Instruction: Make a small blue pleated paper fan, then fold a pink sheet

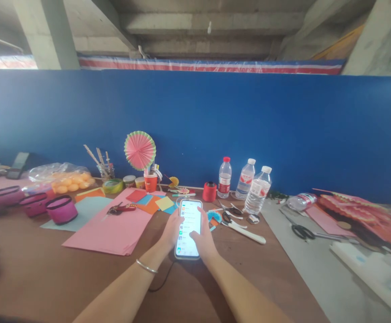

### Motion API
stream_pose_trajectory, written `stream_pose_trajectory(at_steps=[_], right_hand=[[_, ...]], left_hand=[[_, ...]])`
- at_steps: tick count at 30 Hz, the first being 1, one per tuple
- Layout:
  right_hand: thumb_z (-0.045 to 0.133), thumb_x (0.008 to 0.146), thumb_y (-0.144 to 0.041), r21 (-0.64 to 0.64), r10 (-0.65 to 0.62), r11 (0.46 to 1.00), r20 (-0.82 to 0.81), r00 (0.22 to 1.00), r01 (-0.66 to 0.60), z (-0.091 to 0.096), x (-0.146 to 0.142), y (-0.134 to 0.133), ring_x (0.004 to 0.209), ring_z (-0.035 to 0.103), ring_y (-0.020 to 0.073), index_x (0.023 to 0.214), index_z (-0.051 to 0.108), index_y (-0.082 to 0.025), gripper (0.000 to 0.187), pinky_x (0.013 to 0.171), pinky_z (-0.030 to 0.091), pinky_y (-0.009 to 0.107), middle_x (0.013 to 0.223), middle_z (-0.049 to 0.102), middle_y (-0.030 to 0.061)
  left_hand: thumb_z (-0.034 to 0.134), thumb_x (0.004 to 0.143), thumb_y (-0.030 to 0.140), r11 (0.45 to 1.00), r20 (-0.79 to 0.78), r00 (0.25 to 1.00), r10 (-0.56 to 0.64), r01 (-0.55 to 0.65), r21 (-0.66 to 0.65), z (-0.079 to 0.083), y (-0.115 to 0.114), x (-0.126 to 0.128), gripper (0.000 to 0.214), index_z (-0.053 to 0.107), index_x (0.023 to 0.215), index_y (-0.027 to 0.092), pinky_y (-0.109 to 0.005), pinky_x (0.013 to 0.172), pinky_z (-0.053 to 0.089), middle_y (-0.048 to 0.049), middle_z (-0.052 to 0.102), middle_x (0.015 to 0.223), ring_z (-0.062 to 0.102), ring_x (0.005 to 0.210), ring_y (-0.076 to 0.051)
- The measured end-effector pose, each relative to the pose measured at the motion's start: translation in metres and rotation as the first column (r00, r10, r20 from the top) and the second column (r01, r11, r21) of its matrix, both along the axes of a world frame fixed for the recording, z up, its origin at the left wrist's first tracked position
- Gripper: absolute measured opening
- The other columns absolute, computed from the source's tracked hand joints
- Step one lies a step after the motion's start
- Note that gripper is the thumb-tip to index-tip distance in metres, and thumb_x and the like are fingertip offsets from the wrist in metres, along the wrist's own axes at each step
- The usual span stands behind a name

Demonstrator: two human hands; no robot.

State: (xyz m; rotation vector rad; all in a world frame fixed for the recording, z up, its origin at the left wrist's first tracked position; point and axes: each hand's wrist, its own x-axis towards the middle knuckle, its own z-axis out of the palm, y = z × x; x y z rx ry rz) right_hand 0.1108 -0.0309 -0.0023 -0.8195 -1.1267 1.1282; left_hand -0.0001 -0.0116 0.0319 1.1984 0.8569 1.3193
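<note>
A smartphone (189, 244) with a lit white screen showing a list is held upright above the brown table (114, 287). My left hand (172, 231) grips its left side, and a silver bangle circles that wrist. On the other side my right hand (204, 237) holds the phone, its thumb over the screen. A dark cable runs from near the phone's lower end down to the table. Most of my fingers are hidden behind the phone. Pink paper sheets (114, 237) lie to the left, with red-handled scissors or pliers (123, 208) on top.
Purple fabric cups (61, 211) and a bag of orange balls (70, 181) stand left. A pink paper fan (140, 151) rises from a red cup (151, 183). Water bottles (258, 190), a red spool (209, 192) and scissors (227, 218) are right. A blue partition (195, 121) stands behind.
</note>
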Motion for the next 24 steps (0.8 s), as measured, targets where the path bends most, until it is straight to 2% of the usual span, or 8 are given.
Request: stream_pose_trajectory(at_steps=[7, 17, 24], right_hand=[[0.042, 0.053, -0.002, 0.006, -0.028, 1.0, 0.117, 0.993, 0.028, 0.001, 0.002, -0.0006, 0.101, 0.051, 0.0209, 0.126, 0.033, -0.026, 0.078, 0.085, 0.043, 0.035, 0.118, 0.049, 0.0033], [0.041, 0.053, -0.002, 0.035, -0.011, 0.999, 0.174, 0.985, 0.005, -0.0013, 0.0022, 0.0019, 0.098, 0.053, 0.0188, 0.125, 0.032, -0.025, 0.076, 0.084, 0.044, 0.033, 0.114, 0.052, 0.0028], [0.041, 0.053, -0.003, 0.014, 0.012, 1.0, 0.165, 0.986, -0.015, 0.0003, 0.0024, 0.0005, 0.091, 0.056, 0.018, 0.121, 0.037, -0.025, 0.071, 0.077, 0.047, 0.031, 0.106, 0.055, 0.0016]], left_hand=[[0.046, 0.06, 0.013, 1.0, 0.013, 1.0, -0.003, 0.003, -0.013, 0.0004, 0.0004, 0.0, 0.04, 0.052, 0.099, 0.013, -0.029, 0.066, 0.047, -0.0042, 0.067, 0.082, 0.062, 0.078, -0.021], [0.045, 0.06, 0.013, 1.0, 0.035, 0.999, -0.001, 0.002, -0.021, -0.0047, 0.0032, -0.0013, 0.042, 0.051, 0.101, 0.013, -0.029, 0.065, 0.047, -0.0026, 0.067, 0.079, 0.062, 0.075, -0.021], [0.046, 0.059, 0.013, 1.0, 0.046, 0.999, 0.007, -0.005, -0.03, -0.006, 0.004, -0.0017, 0.042, 0.052, 0.101, 0.014, -0.028, 0.063, 0.047, -0.0027, 0.066, 0.079, 0.062, 0.073, -0.02]])
